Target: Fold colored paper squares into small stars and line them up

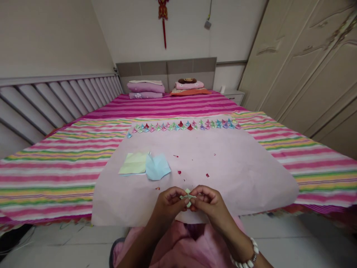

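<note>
Between my two hands is a small pale green folded paper piece (188,193), its points spread outward like a little star. My left hand (170,201) pinches its left side with thumb and fingers. On the other side, my right hand (206,199) pinches it the same way, a white bracelet on that wrist. The fingers cover part of the paper. Both hands are just above the near edge of a pale pink sheet (237,175). Farther left on the sheet lie a pale yellow-green paper stack (134,163) and a light blue creased paper (157,167).
Several small folded paper pieces (180,125) in many colours line the sheet's far side. Red scraps (179,172) lie scattered mid-sheet. Beneath is a bed with a striped cover (64,160). Folded bedding (146,89) is by the headboard (192,67); a wardrobe (315,67) stands right.
</note>
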A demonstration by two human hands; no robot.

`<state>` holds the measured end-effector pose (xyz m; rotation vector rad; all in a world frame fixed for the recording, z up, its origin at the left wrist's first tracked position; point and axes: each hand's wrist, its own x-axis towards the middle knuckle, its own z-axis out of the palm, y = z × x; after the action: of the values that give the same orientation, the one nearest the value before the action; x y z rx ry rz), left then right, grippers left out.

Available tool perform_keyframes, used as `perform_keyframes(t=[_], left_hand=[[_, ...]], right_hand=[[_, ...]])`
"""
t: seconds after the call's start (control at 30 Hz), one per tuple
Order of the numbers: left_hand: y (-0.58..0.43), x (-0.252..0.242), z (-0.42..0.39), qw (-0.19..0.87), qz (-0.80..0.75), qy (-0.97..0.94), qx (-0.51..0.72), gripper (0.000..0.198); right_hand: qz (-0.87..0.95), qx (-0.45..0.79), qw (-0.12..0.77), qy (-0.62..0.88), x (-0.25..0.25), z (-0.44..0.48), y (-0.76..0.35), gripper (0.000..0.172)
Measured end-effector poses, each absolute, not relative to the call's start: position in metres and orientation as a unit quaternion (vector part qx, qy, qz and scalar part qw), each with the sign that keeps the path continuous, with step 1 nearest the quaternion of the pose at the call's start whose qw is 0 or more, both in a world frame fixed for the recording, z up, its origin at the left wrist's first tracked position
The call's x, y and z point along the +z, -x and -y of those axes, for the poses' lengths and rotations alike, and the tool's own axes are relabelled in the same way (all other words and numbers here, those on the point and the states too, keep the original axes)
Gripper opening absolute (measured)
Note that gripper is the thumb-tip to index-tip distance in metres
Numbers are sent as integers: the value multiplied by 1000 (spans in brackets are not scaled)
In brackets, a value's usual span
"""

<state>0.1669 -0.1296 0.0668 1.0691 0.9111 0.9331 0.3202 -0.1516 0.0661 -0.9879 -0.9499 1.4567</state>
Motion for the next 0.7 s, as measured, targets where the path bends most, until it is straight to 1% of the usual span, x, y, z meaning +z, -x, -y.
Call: perform_keyframes(t=[0.13, 0.33, 0.43, 0.57, 0.7], left_hand=[[-168, 71, 131, 666, -408, -467, 415, 22], [-170, 71, 131, 656, -418, -456, 432, 15], [-170, 71, 131, 668, -421, -447, 422, 15], [-170, 72, 132, 688, -417, -427, 414, 24], [-170, 73, 131, 669, -444, -440, 401, 23]], right_hand=[[399, 598, 564, 406, 62, 151, -321, 12], [402, 588, 589, 382, 57, 149, -320, 4], [402, 577, 598, 385, 56, 148, -320, 3], [410, 568, 600, 387, 56, 148, -320, 5], [417, 564, 595, 392, 57, 148, -319, 3]])
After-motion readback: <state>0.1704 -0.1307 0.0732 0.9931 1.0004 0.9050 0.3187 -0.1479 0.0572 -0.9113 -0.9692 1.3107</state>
